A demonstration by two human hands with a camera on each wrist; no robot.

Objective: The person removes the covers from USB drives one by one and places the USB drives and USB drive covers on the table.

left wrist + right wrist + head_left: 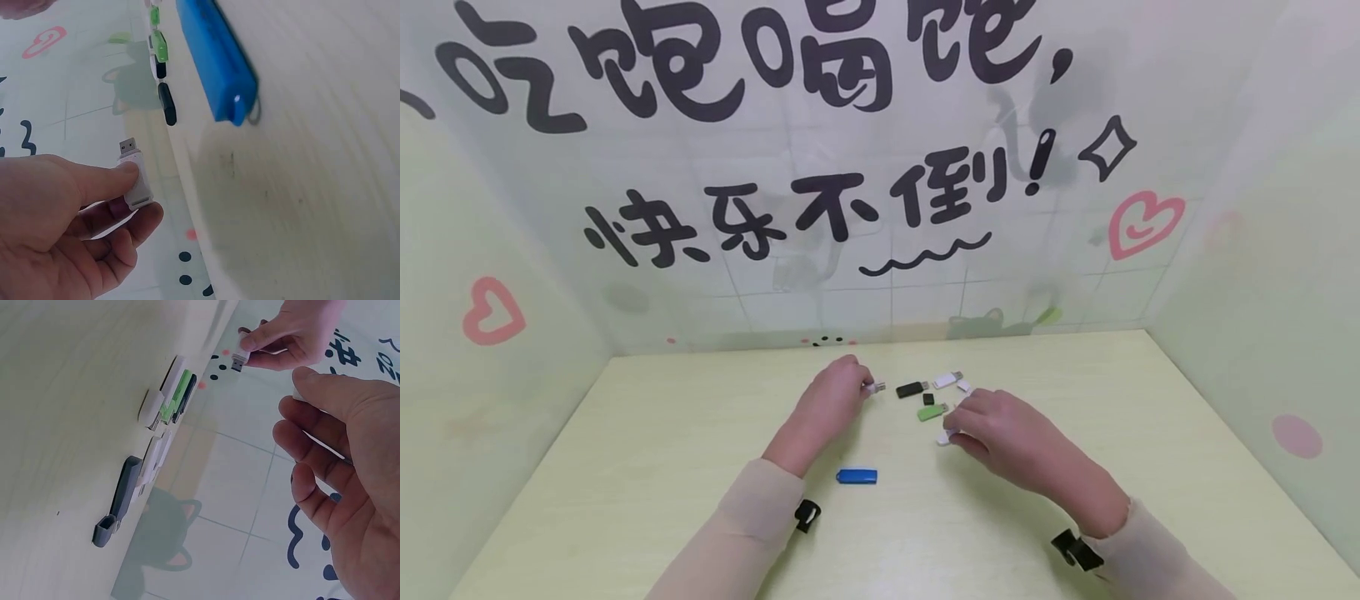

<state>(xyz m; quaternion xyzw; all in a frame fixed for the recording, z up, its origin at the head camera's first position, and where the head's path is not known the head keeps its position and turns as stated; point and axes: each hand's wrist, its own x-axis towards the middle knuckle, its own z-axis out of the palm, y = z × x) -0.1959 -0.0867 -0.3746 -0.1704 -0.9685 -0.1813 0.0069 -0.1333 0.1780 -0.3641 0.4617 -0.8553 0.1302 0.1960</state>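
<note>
My left hand [833, 398] pinches a white USB stick [140, 186] between thumb and fingers, its bare metal plug pointing away from the palm. Over the table at the right, my right hand [1011, 435] holds a small white cap [297, 395] at its fingertips; thumb and fingers hide most of it. Both hands are raised off the tabletop. A blue USB stick [857, 477] lies between the forearms. Beneath the right fingers shows the end of another white USB stick [943, 438], the rest of it covered in the head view.
Between the hands lie a black USB stick [911, 390], a green one [931, 412] and a white one [945, 381], plugs bare. A black cap [928, 399] and a white cap [964, 387] lie among them. A dark grey stick [125, 487] shows in the right wrist view.
</note>
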